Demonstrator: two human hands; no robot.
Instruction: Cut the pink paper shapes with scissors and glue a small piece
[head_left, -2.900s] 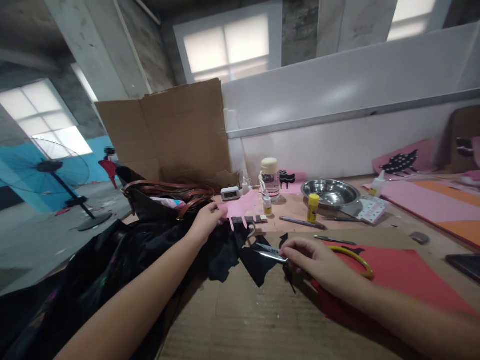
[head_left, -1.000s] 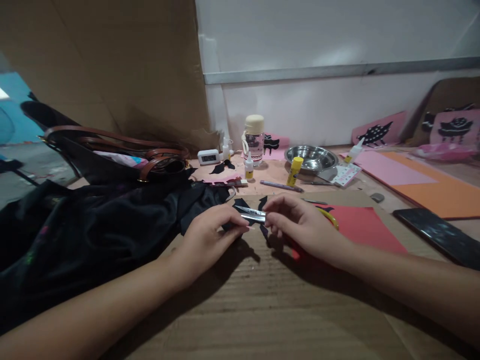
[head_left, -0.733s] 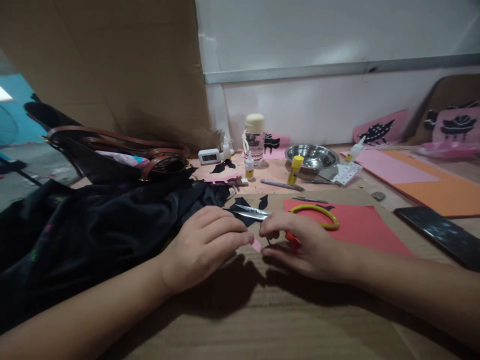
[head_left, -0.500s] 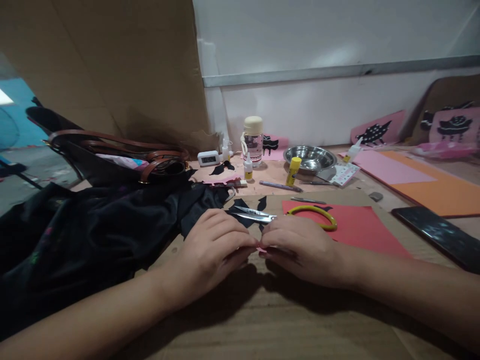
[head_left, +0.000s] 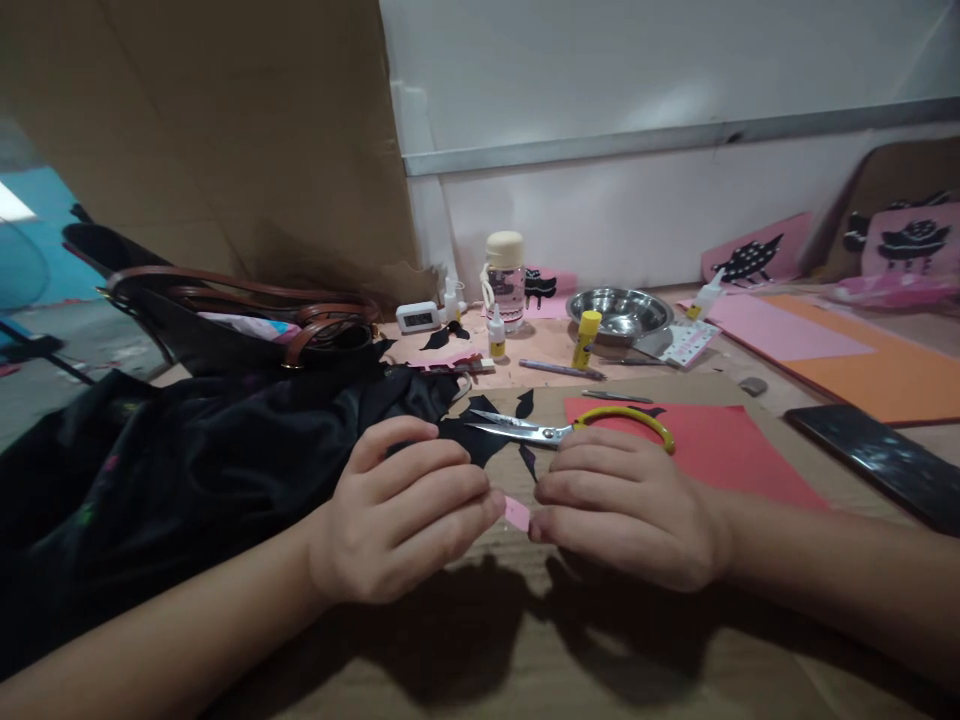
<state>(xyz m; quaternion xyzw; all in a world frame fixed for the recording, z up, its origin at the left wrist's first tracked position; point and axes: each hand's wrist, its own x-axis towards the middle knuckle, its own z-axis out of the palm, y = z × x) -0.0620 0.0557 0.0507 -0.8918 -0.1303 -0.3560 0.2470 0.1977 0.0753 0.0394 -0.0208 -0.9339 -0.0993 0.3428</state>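
A small pink piece of paper (head_left: 517, 514) is stretched between my two hands above the cardboard. Its left end is pinched by my left hand (head_left: 420, 510), whose fingers are curled. On the other side, my right hand (head_left: 630, 505) grips the right end near the fingertips. Just beyond the hands lie scissors (head_left: 551, 434) with yellow handles, blades a little apart and pointing left. Black paper scraps (head_left: 480, 435) are under and around the blades. A red paper sheet (head_left: 739, 455) lies behind my right hand, partly beneath the scissors.
Black cloth (head_left: 187, 470) and a bag (head_left: 172, 320) occupy the left. Behind stand a glue stick (head_left: 586, 340), a glue bottle (head_left: 496, 336), a cream-lidded bottle (head_left: 505, 285) and a metal bowl (head_left: 619, 315). A phone (head_left: 874, 460) and orange paper (head_left: 892, 385) are at right.
My hands have moved slightly apart and turned, so more of the pink paper shows between them. More of the scissors is now uncovered.
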